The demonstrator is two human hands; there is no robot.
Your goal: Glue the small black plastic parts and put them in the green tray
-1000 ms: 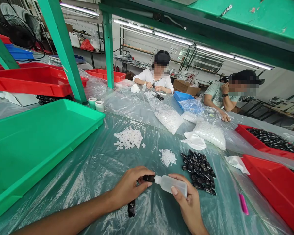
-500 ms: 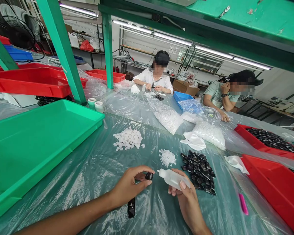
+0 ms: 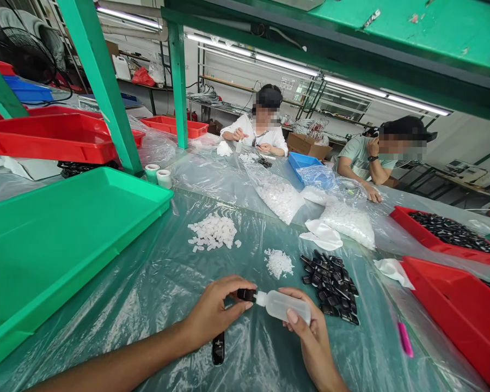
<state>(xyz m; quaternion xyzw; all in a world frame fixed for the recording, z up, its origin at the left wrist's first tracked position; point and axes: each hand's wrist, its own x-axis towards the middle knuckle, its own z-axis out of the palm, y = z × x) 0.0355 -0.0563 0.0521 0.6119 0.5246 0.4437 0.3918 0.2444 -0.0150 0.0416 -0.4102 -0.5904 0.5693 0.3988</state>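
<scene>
My right hand (image 3: 308, 332) is wrapped round a small translucent squeeze bottle (image 3: 283, 305), held on its side with the nozzle pointing left. The nozzle tip meets a small black part (image 3: 246, 294) pinched between the thumb and fingers of my left hand (image 3: 216, 310). Another black part (image 3: 218, 347) lies on the plastic sheet just below my left hand. Right of the bottle sits a pile of black parts (image 3: 330, 283). Two heaps of white pieces lie further out, a fine one (image 3: 279, 263) and a coarser one (image 3: 213, 232).
A large green tray (image 3: 61, 239) fills the left; red trays (image 3: 457, 310) stand at the right, one with black parts. Bags of white pieces (image 3: 349, 220), white cloths (image 3: 322, 235) and a pink pen (image 3: 405, 340) lie about. Two people work across the table. Green posts (image 3: 102, 87) rise at left.
Half a second ago the bottle nozzle was drawn away from the black part; now my right hand has brought it back against the part, as it was a second ago.
</scene>
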